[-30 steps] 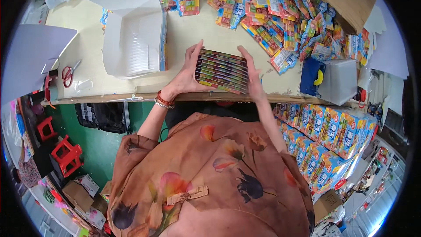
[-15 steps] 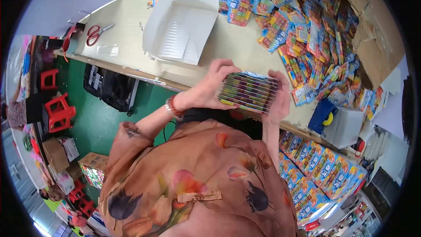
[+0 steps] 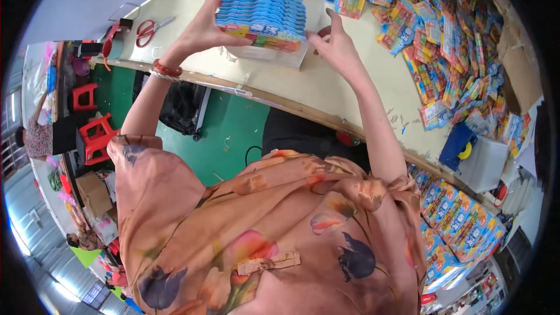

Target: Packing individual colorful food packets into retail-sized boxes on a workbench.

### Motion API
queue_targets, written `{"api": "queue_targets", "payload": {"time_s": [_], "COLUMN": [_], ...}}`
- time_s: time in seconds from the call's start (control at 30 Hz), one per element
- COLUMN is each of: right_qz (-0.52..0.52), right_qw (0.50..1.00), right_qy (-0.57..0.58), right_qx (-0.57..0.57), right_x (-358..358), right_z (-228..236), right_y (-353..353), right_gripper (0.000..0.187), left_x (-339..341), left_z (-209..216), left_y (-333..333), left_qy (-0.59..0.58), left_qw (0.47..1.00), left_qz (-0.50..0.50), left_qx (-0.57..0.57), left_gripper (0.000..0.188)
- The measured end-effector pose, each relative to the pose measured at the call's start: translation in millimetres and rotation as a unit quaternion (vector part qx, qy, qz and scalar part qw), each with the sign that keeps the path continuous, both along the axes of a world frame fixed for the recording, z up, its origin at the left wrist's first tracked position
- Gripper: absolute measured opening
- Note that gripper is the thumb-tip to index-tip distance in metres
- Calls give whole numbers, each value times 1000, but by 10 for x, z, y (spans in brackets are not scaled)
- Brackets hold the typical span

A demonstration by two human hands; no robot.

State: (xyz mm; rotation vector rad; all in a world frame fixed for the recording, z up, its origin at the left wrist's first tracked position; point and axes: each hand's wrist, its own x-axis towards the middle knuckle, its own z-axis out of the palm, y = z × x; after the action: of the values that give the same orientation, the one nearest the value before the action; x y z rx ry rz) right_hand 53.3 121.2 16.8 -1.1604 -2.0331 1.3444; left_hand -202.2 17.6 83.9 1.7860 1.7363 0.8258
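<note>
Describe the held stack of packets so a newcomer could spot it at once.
Start at the pale table, then find the white box. At the box, the left hand grips the stack. Its blue wavy edges line up evenly, unlike the jumbled packets heaped to the right.

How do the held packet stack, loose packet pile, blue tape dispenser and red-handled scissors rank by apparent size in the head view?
Largest to smallest:
1. Loose packet pile
2. Held packet stack
3. Blue tape dispenser
4. Red-handled scissors
</note>
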Motion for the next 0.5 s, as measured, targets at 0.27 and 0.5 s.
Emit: {"api": "queue_targets", "payload": {"time_s": [0.27,0.5], "right_qz": [32,88], "right_qw": [998,880], "right_qy": [47,-12], "right_qx": [-21,466], "right_x": [139,117], "right_z": [164,295], "right_y": [50,-139], "right_gripper": [54,14], "left_x": [189,162], "left_z": [-306,-451], "left_y": [79,98], "left_qy": [41,58], "left_qw": [996,991], "left_qz": [-71,-110], "left_qx": [-40,-56], "left_gripper": [84,94]}}
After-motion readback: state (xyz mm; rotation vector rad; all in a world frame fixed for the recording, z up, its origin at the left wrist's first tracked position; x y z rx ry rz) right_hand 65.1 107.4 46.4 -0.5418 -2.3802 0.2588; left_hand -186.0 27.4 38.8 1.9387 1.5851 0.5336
